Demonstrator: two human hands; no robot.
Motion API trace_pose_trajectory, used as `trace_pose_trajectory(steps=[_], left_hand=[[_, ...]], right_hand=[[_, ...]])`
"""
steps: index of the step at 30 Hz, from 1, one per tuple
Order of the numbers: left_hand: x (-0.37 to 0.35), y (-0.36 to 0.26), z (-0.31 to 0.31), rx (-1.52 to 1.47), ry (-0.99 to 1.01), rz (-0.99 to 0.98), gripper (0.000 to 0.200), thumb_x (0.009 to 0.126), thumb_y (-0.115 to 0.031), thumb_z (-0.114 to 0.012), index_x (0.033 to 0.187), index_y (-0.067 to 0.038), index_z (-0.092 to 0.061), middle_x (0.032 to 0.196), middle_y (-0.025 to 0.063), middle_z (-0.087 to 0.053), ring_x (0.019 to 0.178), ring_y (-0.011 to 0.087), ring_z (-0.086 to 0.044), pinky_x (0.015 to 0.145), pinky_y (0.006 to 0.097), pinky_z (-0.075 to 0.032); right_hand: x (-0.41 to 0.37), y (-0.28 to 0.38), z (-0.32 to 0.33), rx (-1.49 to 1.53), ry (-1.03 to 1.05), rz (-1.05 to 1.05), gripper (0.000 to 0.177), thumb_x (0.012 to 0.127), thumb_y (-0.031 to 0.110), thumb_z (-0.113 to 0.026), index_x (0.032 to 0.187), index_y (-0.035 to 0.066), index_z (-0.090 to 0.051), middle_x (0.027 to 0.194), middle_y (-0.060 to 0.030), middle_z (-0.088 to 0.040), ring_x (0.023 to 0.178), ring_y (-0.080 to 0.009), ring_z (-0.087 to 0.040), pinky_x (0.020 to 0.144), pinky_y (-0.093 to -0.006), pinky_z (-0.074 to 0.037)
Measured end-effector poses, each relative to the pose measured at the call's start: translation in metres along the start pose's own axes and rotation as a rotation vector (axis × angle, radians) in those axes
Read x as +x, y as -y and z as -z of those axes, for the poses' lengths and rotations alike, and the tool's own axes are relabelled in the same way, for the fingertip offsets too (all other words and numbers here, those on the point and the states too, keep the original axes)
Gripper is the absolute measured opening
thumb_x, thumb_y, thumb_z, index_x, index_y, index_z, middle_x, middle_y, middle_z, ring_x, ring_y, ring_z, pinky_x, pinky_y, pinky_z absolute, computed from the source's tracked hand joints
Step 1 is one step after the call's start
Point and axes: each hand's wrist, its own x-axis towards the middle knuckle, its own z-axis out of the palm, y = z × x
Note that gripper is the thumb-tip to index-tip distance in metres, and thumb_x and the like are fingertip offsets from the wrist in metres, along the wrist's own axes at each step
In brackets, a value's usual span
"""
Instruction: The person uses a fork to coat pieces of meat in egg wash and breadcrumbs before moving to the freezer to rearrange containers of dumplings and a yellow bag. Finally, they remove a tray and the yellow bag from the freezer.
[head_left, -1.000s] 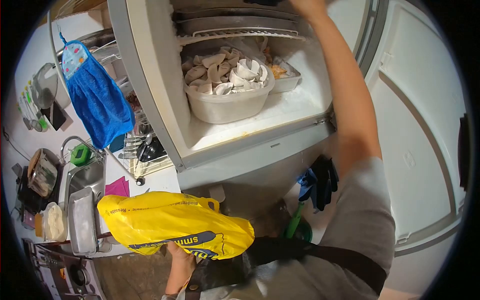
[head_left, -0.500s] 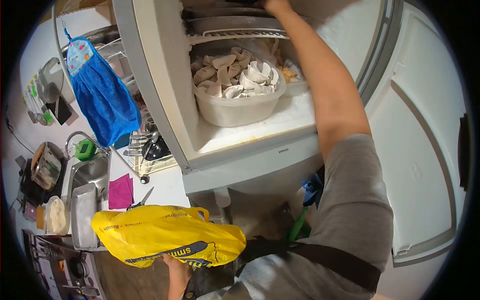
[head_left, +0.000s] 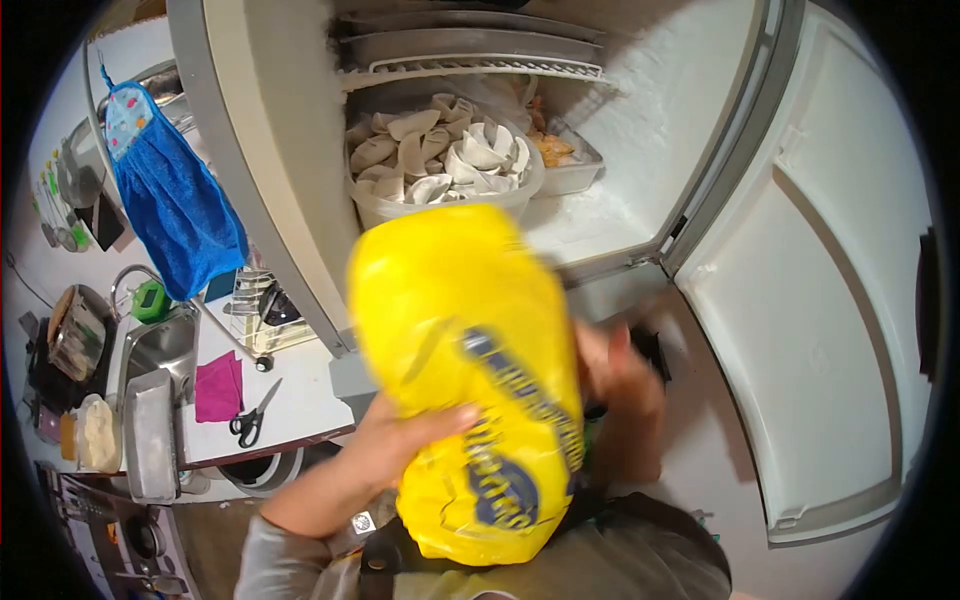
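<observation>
A full yellow plastic bag (head_left: 480,290) with dark blue print is held up in front of the open freezer. My left hand (head_left: 410,440) grips it from the left, thumb across its front and the other fingers hidden behind. At the bag's right side is my right hand (head_left: 622,375), smeared by motion. Whether its fingers touch the bag is not clear. Behind the bag's top, a white plastic tub (head_left: 390,208) of pale folded dumplings (head_left: 430,150) sits on the freezer floor, its front partly covered.
Above the tub, metal trays (head_left: 470,46) lie on a wire shelf (head_left: 480,68). A smaller container (head_left: 572,178) stands behind at right. The freezer door (head_left: 830,300) hangs open at right. On the left counter are scissors (head_left: 252,422), a magenta cloth (head_left: 218,388) and a sink (head_left: 160,350).
My right hand has come down from the upper shelf to the bag's side. My left hand has raised the bag from lower left to the centre, now upright before the freezer.
</observation>
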Motion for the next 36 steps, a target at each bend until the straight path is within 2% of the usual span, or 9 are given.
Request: trace_pose_trajectory(steps=[1, 4, 7, 9, 11, 13, 15, 21, 36], left_hand=[[0.016, -0.004, -0.012, 0.041, 0.043, 0.091, 0.048, 0.078, -0.007, -0.063, 0.120, -0.001, -0.041, 0.112, 0.0126, -0.055, 0.100, 0.0221, -0.055, 0.084, 0.0360, -0.046], [0.067, 0.000, -0.032, 0.109, 0.062, 0.136, 0.059, 0.078, -0.008, -0.063, 0.125, -0.003, -0.027, 0.113, 0.0144, -0.051, 0.100, 0.0235, -0.053, 0.081, 0.0389, -0.047], [0.105, -0.011, -0.046, 0.010, 0.036, 0.053, 0.061, 0.079, -0.017, -0.062, 0.124, -0.001, -0.023, 0.112, 0.0154, -0.049, 0.099, 0.0267, -0.054, 0.080, 0.0382, -0.048], [0.124, -0.019, -0.042, -0.219, 0.223, -0.089, 0.056, 0.083, -0.027, -0.056, 0.123, -0.002, -0.025, 0.111, 0.0141, -0.048, 0.099, 0.0284, -0.053, 0.080, 0.0380, -0.048], [0.137, -0.021, -0.037, -0.339, 0.339, -0.255, 0.048, 0.087, -0.037, -0.046, 0.121, -0.008, -0.031, 0.112, 0.0106, -0.047, 0.102, 0.0269, -0.051, 0.085, 0.0368, -0.041], [0.123, -0.018, -0.031, -0.207, 0.197, -0.304, 0.045, 0.086, -0.037, -0.046, 0.120, -0.009, -0.036, 0.116, 0.0092, -0.046, 0.106, 0.0259, -0.049, 0.087, 0.0368, -0.040], [0.106, -0.011, -0.017, 0.012, 0.041, -0.359, 0.040, 0.085, -0.036, -0.046, 0.116, -0.011, -0.043, 0.117, 0.0075, -0.045, 0.109, 0.0270, -0.048, 0.089, 0.0393, -0.039], [0.040, -0.004, 0.034, 0.289, 0.140, -0.491, 0.021, 0.085, -0.017, -0.051, 0.101, -0.003, -0.048, 0.101, 0.0105, -0.054, 0.091, 0.0210, -0.056, 0.083, 0.0349, -0.042], [-0.061, 0.013, 0.100, 0.301, -0.399, -0.780, 0.018, 0.078, -0.015, -0.058, 0.088, -0.002, -0.049, 0.079, 0.0077, -0.056, 0.071, 0.0180, -0.057, 0.079, 0.0336, -0.043]], right_hand=[[-0.017, -0.028, -0.008, -0.209, -0.215, 0.253, 0.062, 0.081, 0.043, -0.052, 0.123, -0.002, -0.041, 0.115, -0.0168, -0.053, 0.096, -0.0237, -0.058, 0.079, -0.0317, -0.048], [-0.017, 0.001, 0.007, -0.066, -0.042, 0.230, 0.053, 0.080, 0.030, -0.053, 0.120, -0.004, -0.043, 0.113, -0.0180, -0.054, 0.095, -0.0256, -0.058, 0.080, -0.0331, -0.048], [-0.002, 0.029, -0.026, -0.224, -0.260, 0.587, 0.037, 0.081, 0.022, -0.050, 0.109, -0.003, -0.051, 0.099, -0.0162, -0.060, 0.087, -0.0247, -0.060, 0.073, -0.0338, -0.051], [0.019, 0.064, 0.012, -0.323, 0.042, 0.665, 0.033, 0.083, 0.023, -0.049, 0.105, -0.001, -0.052, 0.097, -0.0150, -0.059, 0.087, -0.0230, -0.060, 0.072, -0.0331, -0.051], [0.050, 0.086, 0.002, -1.085, -0.199, 1.008, 0.032, 0.084, 0.025, -0.048, 0.105, 0.001, -0.052, 0.099, -0.0134, -0.058, 0.089, -0.0225, -0.060, 0.073, -0.0346, -0.051], [0.082, 0.112, -0.013, -0.115, -0.233, 0.568, 0.033, 0.083, 0.026, -0.048, 0.108, 0.004, -0.052, 0.103, -0.0113, -0.057, 0.093, -0.0248, -0.058, 0.076, -0.0391, -0.050], [0.115, 0.135, -0.007, -0.156, -0.341, 0.586, 0.034, 0.082, 0.028, -0.047, 0.108, 0.007, -0.053, 0.103, -0.0092, -0.059, 0.092, -0.0259, -0.059, 0.077, -0.0424, -0.050], [0.173, 0.160, 0.002, -0.177, -0.443, 0.559, 0.036, 0.081, 0.028, -0.046, 0.112, 0.009, -0.051, 0.112, -0.0108, -0.054, 0.103, -0.0302, -0.053, 0.084, -0.0502, -0.045], [0.263, 0.177, 0.015, -0.101, -0.306, 0.522, 0.037, 0.084, 0.021, -0.043, 0.116, 0.004, -0.045, 0.123, -0.0156, -0.046, 0.115, -0.0326, -0.041, 0.099, -0.0517, -0.028]])
